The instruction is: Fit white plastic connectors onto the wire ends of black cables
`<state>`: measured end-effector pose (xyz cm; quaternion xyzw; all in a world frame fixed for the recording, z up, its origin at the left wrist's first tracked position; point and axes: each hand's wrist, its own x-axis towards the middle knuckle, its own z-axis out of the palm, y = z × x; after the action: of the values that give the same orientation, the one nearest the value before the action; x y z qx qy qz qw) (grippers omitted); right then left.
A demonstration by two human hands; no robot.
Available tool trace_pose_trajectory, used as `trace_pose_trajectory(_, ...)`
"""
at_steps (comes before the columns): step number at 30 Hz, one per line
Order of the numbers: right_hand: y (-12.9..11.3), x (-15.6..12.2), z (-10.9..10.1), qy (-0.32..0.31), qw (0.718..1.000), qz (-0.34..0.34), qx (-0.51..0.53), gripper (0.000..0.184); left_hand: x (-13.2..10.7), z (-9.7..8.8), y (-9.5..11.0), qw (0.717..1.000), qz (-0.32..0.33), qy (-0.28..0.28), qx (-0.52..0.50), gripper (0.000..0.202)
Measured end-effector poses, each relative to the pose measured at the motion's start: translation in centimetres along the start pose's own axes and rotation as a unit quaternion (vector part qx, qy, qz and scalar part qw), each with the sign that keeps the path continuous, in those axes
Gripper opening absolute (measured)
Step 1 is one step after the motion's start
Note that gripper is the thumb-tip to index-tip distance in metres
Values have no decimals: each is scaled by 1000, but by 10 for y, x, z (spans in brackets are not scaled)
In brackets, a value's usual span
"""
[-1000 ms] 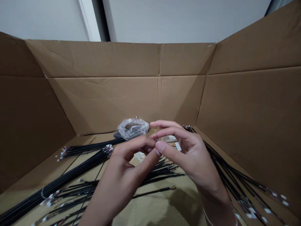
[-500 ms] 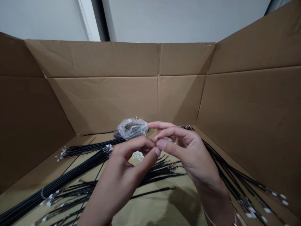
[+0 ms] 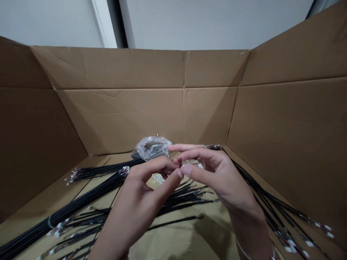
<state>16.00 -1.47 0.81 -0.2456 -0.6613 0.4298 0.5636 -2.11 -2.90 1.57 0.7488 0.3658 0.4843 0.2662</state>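
Thin dark and reddish wires (image 3: 179, 161) stick up between my fingertips at mid-view. My left hand (image 3: 148, 187) pinches them from below with thumb and forefinger. From the other side, my right hand (image 3: 221, 173) has its thumb and forefinger at the same wires, its other fingers stretched outward. The fingers hide the rest of what these wires belong to. Below and behind my hands lie loose black cables (image 3: 184, 196) with bare coloured wire ends. A small heap of white connectors (image 3: 158, 178) shows partly behind my left thumb.
Cardboard walls (image 3: 119, 119) enclose the work surface on three sides. A clear plastic bag (image 3: 153, 148) lies at the back. Bundled black cables (image 3: 89, 195) stretch along the left, and more cables with white connectors (image 3: 290, 245) fan out on the right.
The wires now stand up more visibly between my fingertips. My right fingers have shifted slightly left and the forefinger sits a little apart from the thumb. My left hand has hardly moved.
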Motion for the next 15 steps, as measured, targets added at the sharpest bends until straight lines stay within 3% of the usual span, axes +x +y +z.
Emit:
trace_pose_trajectory(8, -1, -1, 0, 15, 999, -13, -25, 12, 0, 1, -2, 1000, 10, 5, 21, 25)
trace_pose_trajectory(15, -6, 0, 5, 56, 989, -70, -114, 12, 1, 2, -3, 999, 20, 17, 19, 22)
